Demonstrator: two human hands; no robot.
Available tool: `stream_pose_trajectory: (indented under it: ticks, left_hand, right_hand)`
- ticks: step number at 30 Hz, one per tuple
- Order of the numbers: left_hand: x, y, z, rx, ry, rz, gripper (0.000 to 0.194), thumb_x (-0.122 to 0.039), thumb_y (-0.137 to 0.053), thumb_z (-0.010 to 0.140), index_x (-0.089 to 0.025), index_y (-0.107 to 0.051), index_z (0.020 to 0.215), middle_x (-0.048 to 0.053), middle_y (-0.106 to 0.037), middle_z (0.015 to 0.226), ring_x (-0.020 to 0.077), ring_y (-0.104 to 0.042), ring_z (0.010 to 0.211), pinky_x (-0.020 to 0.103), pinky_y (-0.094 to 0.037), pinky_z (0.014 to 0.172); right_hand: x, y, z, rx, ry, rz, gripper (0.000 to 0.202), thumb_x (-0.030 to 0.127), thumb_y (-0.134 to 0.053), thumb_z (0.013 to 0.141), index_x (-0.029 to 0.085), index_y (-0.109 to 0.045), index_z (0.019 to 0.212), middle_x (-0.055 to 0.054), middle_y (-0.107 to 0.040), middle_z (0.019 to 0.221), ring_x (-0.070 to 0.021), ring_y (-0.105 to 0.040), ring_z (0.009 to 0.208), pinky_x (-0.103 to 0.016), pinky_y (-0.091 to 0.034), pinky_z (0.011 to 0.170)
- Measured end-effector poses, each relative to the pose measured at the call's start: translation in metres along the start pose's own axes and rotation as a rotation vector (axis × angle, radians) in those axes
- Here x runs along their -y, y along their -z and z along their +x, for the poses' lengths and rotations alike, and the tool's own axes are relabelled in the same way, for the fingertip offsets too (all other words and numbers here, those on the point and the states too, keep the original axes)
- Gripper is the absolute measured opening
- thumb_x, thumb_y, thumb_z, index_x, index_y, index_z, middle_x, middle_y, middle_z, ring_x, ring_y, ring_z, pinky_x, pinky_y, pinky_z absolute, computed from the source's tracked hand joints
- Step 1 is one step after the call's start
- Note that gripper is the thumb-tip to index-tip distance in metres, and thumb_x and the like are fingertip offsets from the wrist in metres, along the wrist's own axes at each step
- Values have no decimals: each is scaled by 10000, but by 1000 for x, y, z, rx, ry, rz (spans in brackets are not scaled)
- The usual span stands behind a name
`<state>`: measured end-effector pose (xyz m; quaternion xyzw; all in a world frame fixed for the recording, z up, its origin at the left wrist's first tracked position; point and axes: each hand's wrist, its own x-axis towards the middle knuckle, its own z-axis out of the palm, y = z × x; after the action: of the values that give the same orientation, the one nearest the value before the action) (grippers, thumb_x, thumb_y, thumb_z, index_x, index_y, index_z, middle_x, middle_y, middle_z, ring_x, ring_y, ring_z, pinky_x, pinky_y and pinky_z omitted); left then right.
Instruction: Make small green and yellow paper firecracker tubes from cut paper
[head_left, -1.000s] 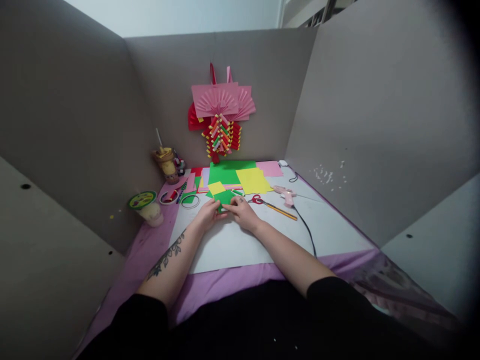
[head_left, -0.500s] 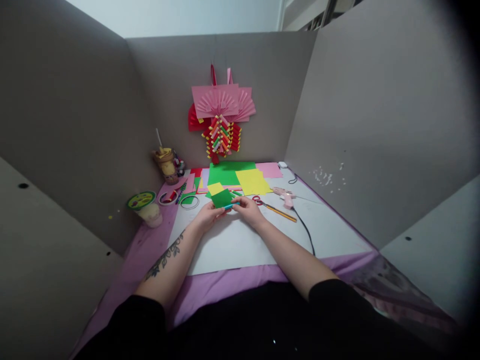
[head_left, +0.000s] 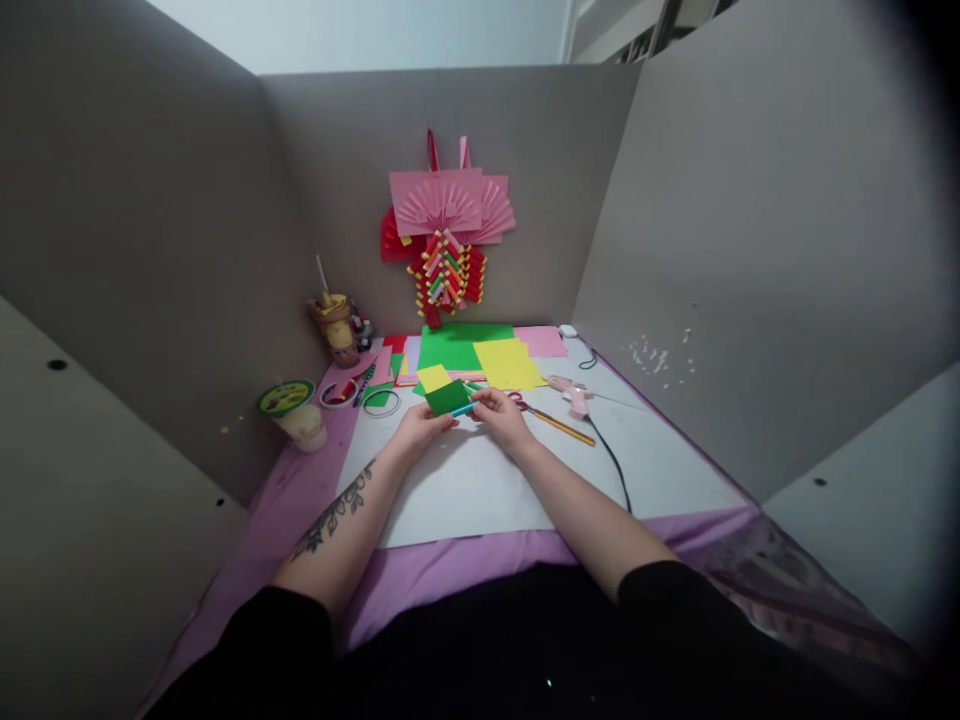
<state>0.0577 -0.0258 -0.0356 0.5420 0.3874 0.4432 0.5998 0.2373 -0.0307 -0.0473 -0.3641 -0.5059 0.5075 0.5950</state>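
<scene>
Right hand [head_left: 501,418] on blue stick [head_left: 463,410], long axis near-crosswise

small green paper [head_left: 445,397], tilted, slim blue stick [head_left: 463,410] along its near edge

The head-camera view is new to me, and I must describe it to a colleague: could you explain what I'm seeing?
There is no machine here: a person works with two bare hands, seen by one camera worn on the head, looking forward and down.

The left hand holds a small, dark green paper piece; the right hand holds one end of a slim, light-blue rod along that paper's near edge. I can't tell what the rod is.

On the flat white work surface lie large yellow paper sheets, red-handled scissors and a pale pink glue gun with a black cord. Pink and red folded-paper decorations hang on the grey panel behind.
</scene>
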Motion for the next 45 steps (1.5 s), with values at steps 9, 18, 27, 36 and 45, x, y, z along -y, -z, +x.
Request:
stream_pose_trajectory:
  ticks: [9,18,27,36,45]
  left_hand:
    - [-6,-1,-2,-46,32,-71,429,-331,-845,556,-92,-714,888,56,-697,698,140,-609,624,248,-437,604]
    - [-8,0,-6,-35,142,-166,283,-283,-813,666,-93,-690,837,42,-657,627,106,-577,522,216,-459,512]
    - [-15,-4,-11,8,255,-262,135,-164,-720,770,-75,-670,857,102,-696,780,105,-632,605,182,-537,535]
    - [-13,-6,-11,-29,24,-161,626,-305,-780,719,-205,-502,1271,89,-671,1021,137,-667,744,278,-543,700]
    - [-11,-13,-12,-103,-204,226,348,-275,-786,649,-158,-715,969,35,-693,689,180,-640,664,279,-482,664]
  right_hand:
    - [2,1,-1,10,-18,-44,342,395,-743,655,213,-614,914,-14,-662,769,-170,-635,707,-316,-505,683]
    - [7,0,-9,138,296,-477,275,221,-663,678,244,-699,950,-76,-523,1189,-224,-524,1114,-331,-497,795]
    - [9,-1,-7,69,339,-427,100,260,-645,731,235,-711,802,-44,-598,899,-199,-575,900,-352,-474,803]
    - [2,4,0,-79,88,-282,211,372,-654,704,197,-680,819,0,-622,668,-160,-564,634,-302,-459,649]
    - [-3,1,1,-61,-58,-11,331,439,-735,630,185,-667,832,9,-636,638,-143,-589,590,-304,-499,654]
